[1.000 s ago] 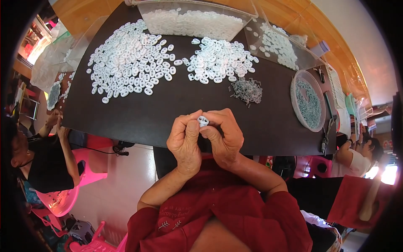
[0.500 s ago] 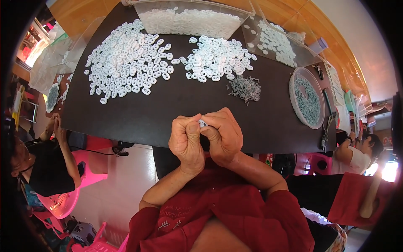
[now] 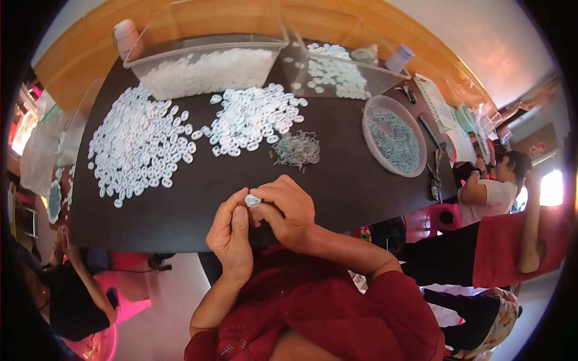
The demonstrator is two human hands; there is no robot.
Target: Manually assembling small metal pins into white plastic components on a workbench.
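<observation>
Just over the near edge of the table, my two hands meet around a small white oval plastic piece (image 3: 252, 200). My left hand (image 3: 232, 230) is closed, its thumb and fingers pressed against the piece's left side. From the other side my right hand (image 3: 290, 212) pinches it between thumb and curled forefinger. Beyond the hands lie a large heap of white two-holed oval pieces (image 3: 141, 144) on the left and a smaller heap of similar pieces (image 3: 253, 120) in the middle. A little pile of thin grey pins (image 3: 297, 149) sits closest to my right hand.
A clear bin (image 3: 278, 55) of white pieces stands at the back, beside a second clear bin (image 3: 385, 81). On the right are a round tray (image 3: 366, 135) of grey-green pins and pliers (image 3: 435, 180). People sit on the left (image 3: 78, 289) and right (image 3: 478, 189).
The view has swung, so the tabletop things sit farther left and lower. Both hands still grip the white piece, which is turned to show more of its face.
</observation>
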